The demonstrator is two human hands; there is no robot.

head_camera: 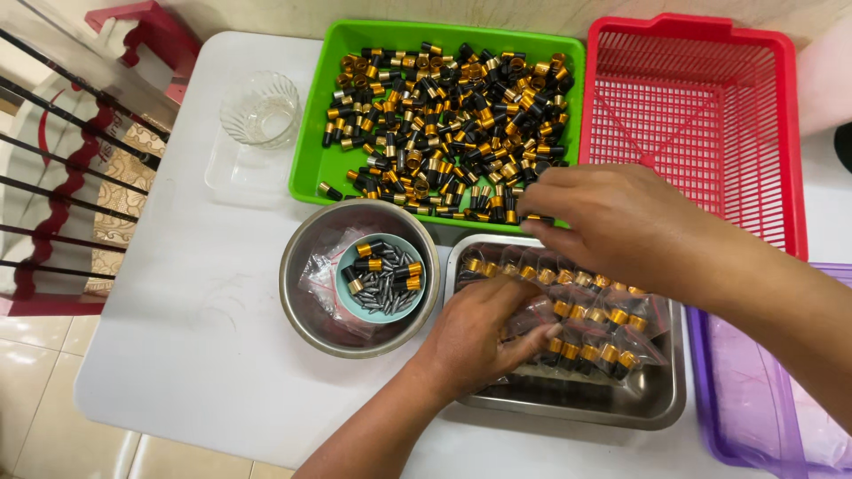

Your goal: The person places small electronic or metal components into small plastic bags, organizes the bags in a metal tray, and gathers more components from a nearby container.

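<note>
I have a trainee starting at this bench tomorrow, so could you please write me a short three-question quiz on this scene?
1. True or false: the red basket holds black-and-gold caps.
2. Which container holds the loose black-and-gold caps? A) green tray B) purple bin C) glass dish
3. Where does the left hand rest?

Key
1. False; it shows none.
2. A.
3. On the clear bags of caps in the steel tray, while the right hand reaches over the green tray's near edge. The small teal bowl sits in the round steel bowl.
</note>
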